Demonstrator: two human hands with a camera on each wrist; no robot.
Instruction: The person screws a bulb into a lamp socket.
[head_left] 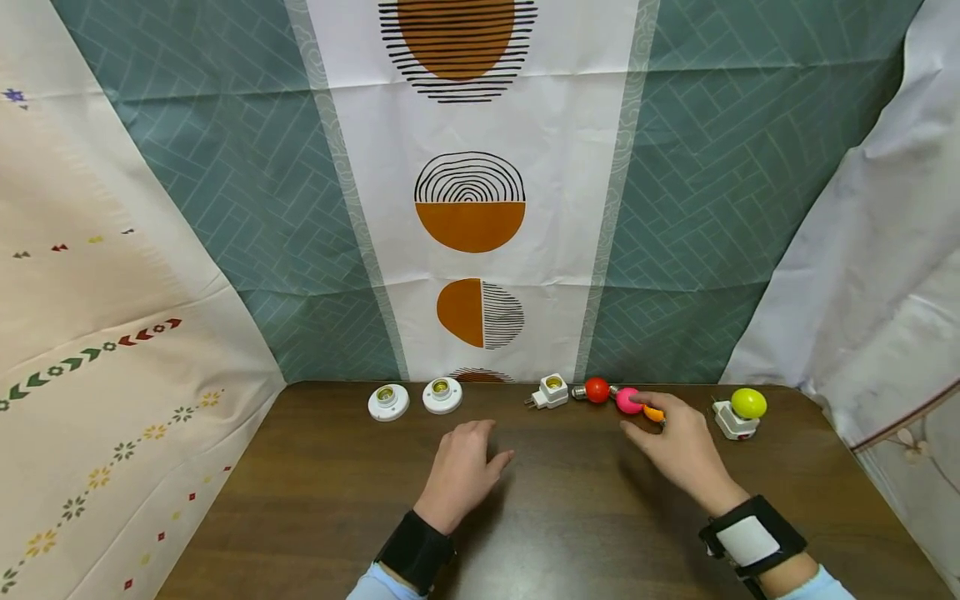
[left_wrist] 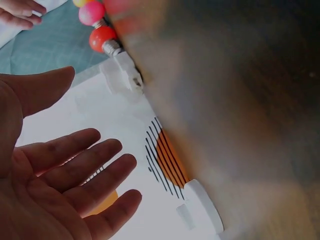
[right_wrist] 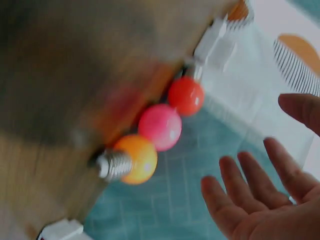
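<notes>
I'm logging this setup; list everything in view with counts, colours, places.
Round holders: 2, white, back left
Vacant plug holder: 1, white, back centre
Loose bulbs: 3, red, pink, orange, right of that
Filled plug holder: 1, white, back right
Lime bulb: 1, lime, in it
Table: 1, brown, beneath
Cloths: 3, teal-white behind, cream left, white right
Sleeves: 2, light blue, forearms
Wristbands: 2, black, wrists
Left grip: 1, bare, over table
Right grip: 1, bare, near loose bulbs
</notes>
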